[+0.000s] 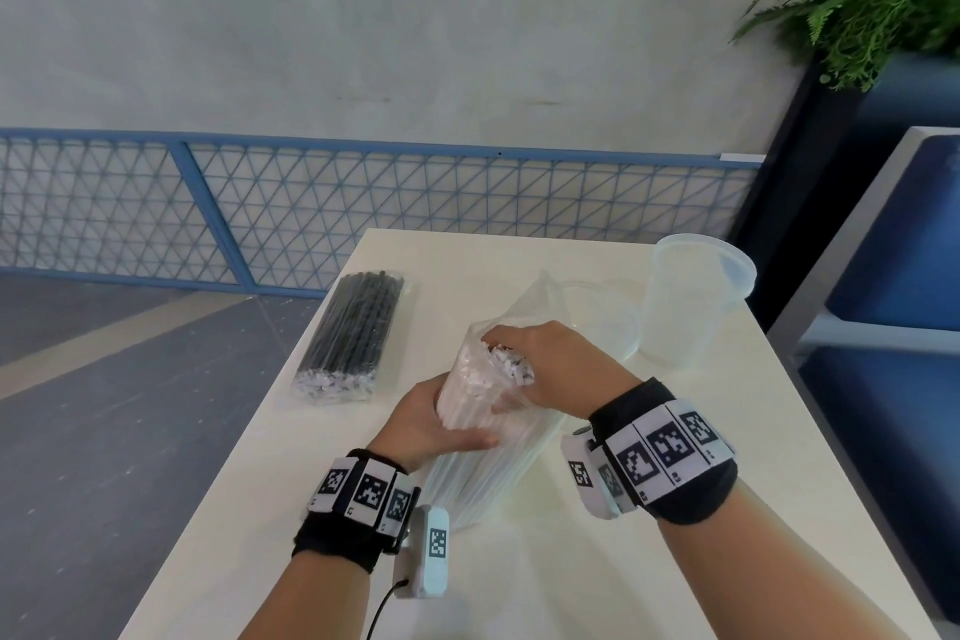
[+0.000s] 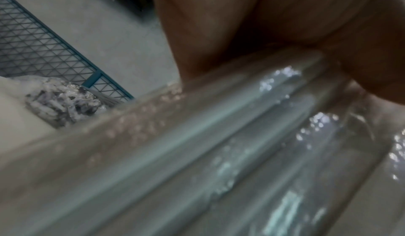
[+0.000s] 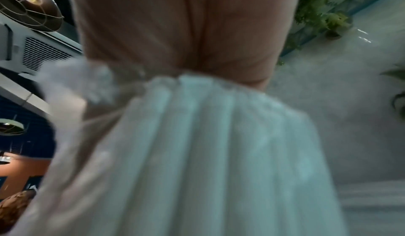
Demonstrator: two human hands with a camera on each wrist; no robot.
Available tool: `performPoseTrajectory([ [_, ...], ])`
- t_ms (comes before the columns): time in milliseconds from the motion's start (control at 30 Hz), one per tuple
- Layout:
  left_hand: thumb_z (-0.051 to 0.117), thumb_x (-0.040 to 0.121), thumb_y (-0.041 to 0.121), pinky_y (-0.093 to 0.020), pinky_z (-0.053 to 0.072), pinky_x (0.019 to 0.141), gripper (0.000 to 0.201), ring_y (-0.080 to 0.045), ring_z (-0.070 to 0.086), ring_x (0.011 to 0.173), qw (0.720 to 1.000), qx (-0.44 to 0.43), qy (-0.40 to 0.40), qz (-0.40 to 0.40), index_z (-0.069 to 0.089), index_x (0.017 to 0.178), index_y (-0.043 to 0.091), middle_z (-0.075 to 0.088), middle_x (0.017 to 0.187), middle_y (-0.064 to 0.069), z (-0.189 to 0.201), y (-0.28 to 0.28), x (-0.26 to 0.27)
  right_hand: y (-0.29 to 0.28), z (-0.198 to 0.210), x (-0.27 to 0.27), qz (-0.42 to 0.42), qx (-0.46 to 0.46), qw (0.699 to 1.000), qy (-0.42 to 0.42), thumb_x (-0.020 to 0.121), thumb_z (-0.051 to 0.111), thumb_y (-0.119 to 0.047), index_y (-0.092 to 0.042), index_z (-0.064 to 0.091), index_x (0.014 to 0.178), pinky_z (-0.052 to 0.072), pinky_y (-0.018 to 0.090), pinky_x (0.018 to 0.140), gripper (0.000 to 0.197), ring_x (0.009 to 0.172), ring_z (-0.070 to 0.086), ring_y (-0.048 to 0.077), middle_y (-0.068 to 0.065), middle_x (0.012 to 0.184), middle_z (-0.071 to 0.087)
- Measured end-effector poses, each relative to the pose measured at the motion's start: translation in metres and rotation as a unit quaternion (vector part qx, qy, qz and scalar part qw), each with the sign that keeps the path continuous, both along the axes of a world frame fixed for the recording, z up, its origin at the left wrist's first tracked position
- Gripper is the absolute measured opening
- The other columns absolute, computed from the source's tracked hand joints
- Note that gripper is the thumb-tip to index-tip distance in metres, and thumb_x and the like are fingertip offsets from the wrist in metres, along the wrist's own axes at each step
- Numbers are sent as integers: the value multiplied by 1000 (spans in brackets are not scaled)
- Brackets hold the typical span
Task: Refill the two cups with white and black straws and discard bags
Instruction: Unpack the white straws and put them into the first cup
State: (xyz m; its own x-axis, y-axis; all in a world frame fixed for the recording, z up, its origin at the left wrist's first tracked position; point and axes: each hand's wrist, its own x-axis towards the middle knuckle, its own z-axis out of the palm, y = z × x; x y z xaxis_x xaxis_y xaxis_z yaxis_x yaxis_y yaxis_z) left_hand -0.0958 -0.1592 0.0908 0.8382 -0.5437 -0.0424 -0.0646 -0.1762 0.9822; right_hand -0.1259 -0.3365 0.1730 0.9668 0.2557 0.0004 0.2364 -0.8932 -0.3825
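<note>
A clear bag of white straws [image 1: 478, 437] stands tilted on the white table [image 1: 597, 561] between my hands. My left hand [image 1: 436, 424] grips the bag around its middle, and the left wrist view shows the straws [image 2: 219, 153] close up under my palm. My right hand [image 1: 545, 369] reaches into the bag's open top and grips the upper ends of the white straws [image 3: 208, 135]. A sealed bag of black straws [image 1: 353, 335] lies flat at the table's left. One clear plastic cup [image 1: 691, 296] stands upright at the far right; a second cup [image 1: 602, 317] lies partly hidden behind the bag.
The table's left edge drops to a grey floor beside a blue mesh fence [image 1: 363, 218]. A blue seat [image 1: 893, 327] stands right of the table, with a fern [image 1: 883, 0] above it.
</note>
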Motion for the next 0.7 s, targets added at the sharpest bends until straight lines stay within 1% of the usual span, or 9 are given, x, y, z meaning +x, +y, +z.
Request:
performPoseTrajectory([
  [133,86,48,34,-13,51,72,54,-8,69,90,1000,1,8,13,65,97,24,75,90,7,4,-1,0,-3,-4,-1,-38,81,995,-38,68,81,-31,-17,64,116,32,-3,63,52,92,63,11,4,103,71],
  [267,84,63,9,-13,51,68,40,-4,70,85,999,5,20,27,64,96,22,74,86,6,4,0,1,-4,-1,-1,-69,117,988,-71,73,78,-21,-17,69,109,34,-4,70,38,95,66,14,3,105,72],
  [333,82,64,5,-13,51,67,39,-3,70,83,999,2,26,32,64,95,21,73,87,5,4,1,1,-6,6,-2,-75,124,986,-80,75,74,-14,-18,69,109,35,-2,73,35,92,63,8,1,107,72],
  [400,81,63,4,-12,51,65,38,0,69,79,999,-7,38,38,63,92,21,72,84,7,4,2,0,-9,18,-4,-70,139,984,-90,73,77,-17,-20,70,107,38,0,74,35,86,58,3,-3,108,71],
  [433,83,61,8,-11,51,64,39,1,69,78,998,-14,45,39,63,92,22,73,82,8,5,2,0,-10,25,-5,-65,147,982,-96,72,78,-20,-22,71,105,40,4,75,34,84,58,3,-5,107,71],
  [500,88,47,29,-11,51,65,52,1,69,81,998,-23,56,36,63,93,22,74,80,11,4,3,1,-12,34,-7,-60,167,979,-103,72,78,-22,-23,71,101,44,12,76,30,75,57,-1,-11,104,70],
  [567,88,31,48,-14,53,69,72,-4,70,86,997,-32,58,46,65,94,22,75,85,11,0,4,4,-10,33,-9,-64,208,968,-124,73,77,-18,-23,70,101,45,8,76,29,73,56,-9,-16,97,67],
  [633,90,29,50,-20,55,74,80,-12,70,91,995,-55,58,57,66,98,18,75,93,4,-4,5,4,-3,22,-13,-93,272,945,-154,74,76,-17,-23,65,108,45,4,77,36,79,57,-9,-15,96,63],
  [700,91,32,47,-24,56,76,79,-16,70,94,994,-70,55,65,66,101,16,75,97,-1,-4,5,2,9,5,-17,-146,304,924,-182,73,77,-19,-21,56,120,42,2,80,51,88,54,-2,-11,103,57],
])
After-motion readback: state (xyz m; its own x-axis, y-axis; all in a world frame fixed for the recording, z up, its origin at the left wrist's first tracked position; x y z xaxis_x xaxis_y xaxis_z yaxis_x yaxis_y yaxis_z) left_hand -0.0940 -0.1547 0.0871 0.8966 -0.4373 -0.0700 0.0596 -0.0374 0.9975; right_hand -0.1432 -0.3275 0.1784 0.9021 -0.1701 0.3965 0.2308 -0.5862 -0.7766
